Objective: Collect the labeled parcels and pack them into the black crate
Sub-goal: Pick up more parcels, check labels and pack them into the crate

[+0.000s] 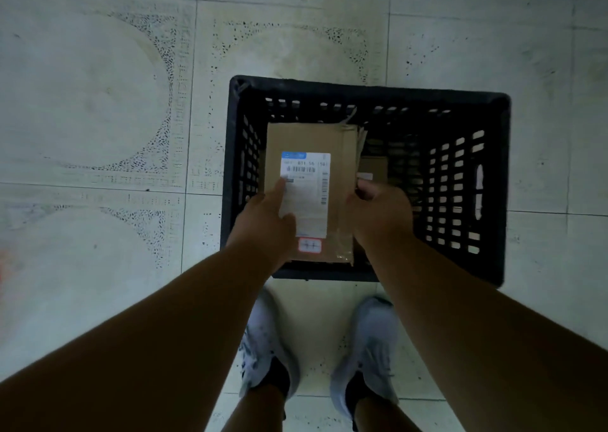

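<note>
Two hands hold one cardboard parcel point(309, 142) over the left half of the black crate point(368, 87). Left hand point(263, 224): fingers on the parcel's top face and left edge, one finger lying straight across the white shipping label point(306, 191), so it presses and steadies the box more than it wraps it. Right hand point(378, 214): curled tight round the parcel's right edge, knuckles up, fingertips hidden below the cardboard. Both forearms reach forward and down from the lower corners of the view, converging on the box. Parcel lies flat, label up, small red-bordered sticker point(309, 245) near its close end; whether its underside touches anything in the crate cannot be told. A second brown parcel point(373, 166) lies lower in the crate, just right of the held one. Crate sits on a tiled floor point(98, 102); pale shoes point(365, 349) stand just behind it.
</note>
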Available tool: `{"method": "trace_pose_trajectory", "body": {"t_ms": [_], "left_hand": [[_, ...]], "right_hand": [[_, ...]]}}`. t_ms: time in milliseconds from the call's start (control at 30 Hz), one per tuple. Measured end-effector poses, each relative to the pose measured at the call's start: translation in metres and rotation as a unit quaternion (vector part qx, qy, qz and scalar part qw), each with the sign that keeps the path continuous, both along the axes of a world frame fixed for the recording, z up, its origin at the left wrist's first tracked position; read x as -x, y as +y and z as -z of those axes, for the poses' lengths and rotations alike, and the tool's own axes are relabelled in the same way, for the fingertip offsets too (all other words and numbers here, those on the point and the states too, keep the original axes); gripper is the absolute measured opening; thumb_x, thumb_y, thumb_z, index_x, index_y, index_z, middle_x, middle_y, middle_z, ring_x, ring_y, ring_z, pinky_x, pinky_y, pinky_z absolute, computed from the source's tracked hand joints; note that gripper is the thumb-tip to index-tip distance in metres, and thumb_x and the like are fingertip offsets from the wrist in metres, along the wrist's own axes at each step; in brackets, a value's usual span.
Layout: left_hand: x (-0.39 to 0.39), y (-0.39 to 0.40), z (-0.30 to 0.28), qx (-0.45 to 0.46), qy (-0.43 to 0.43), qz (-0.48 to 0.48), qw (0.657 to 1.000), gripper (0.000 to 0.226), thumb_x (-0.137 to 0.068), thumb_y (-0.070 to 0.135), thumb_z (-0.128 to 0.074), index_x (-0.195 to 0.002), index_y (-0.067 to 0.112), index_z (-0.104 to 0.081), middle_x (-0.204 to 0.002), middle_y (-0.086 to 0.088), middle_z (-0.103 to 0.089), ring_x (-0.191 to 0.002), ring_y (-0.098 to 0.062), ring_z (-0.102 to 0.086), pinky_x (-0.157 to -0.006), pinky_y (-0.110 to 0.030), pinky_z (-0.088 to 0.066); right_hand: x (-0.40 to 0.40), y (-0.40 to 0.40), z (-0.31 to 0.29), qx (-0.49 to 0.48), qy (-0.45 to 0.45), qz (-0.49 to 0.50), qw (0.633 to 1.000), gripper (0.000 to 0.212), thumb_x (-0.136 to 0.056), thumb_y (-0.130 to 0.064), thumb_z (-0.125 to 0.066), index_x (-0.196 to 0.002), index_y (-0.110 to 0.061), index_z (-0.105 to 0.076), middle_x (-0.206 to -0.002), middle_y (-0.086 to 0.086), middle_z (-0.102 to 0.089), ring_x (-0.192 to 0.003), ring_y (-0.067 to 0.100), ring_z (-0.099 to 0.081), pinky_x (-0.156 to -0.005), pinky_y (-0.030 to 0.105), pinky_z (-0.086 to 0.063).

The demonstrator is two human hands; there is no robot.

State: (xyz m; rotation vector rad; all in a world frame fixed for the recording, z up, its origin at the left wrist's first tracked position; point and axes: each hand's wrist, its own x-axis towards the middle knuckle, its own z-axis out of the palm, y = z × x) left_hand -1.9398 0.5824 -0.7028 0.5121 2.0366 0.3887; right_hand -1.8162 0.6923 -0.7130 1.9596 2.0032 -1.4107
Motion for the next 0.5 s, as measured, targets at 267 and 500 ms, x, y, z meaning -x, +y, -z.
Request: {"method": "trace_pose_trajectory", "body": {"t_ms": [267, 500], "left_hand": [[-0.001, -0.006, 0.02, 0.064, -0.002, 0.053, 0.997, 0.074, -0.099, 0.026, -0.048, -0.154, 0.039, -0.001, -0.15, -0.008, -0.025, -0.122, -0.028, -0.049, -0.09, -0.039, -0.056], [-0.006, 0.029, -0.022, 0.176, 0.049, 0.122, 0.976, 0.07, -0.089, 0.025, -0.054, -0.153, 0.025, -0.023, -0.155, -0.014, -0.016, -0.133, -0.039, -0.039, -0.102, -0.05, -0.046]], "right_hand": [[-0.002, -0.01, 0.03, 0.05, -0.018, -0.04, 0.998, 0.027, -0.099, -0.024, -0.055, -0.123, -0.026, -0.068, -0.123, -0.003, -0.068, -0.112, 0.018, -0.065, -0.091, 0.037, -0.058], [-0.008, 0.009, -0.004, 0.038, -0.113, -0.113, 0.986, 0.029, -0.095, -0.033, -0.061, -0.12, -0.017, -0.063, -0.119, 0.007, -0.06, -0.099, 0.021, -0.064, -0.082, 0.037, -0.059]]}}
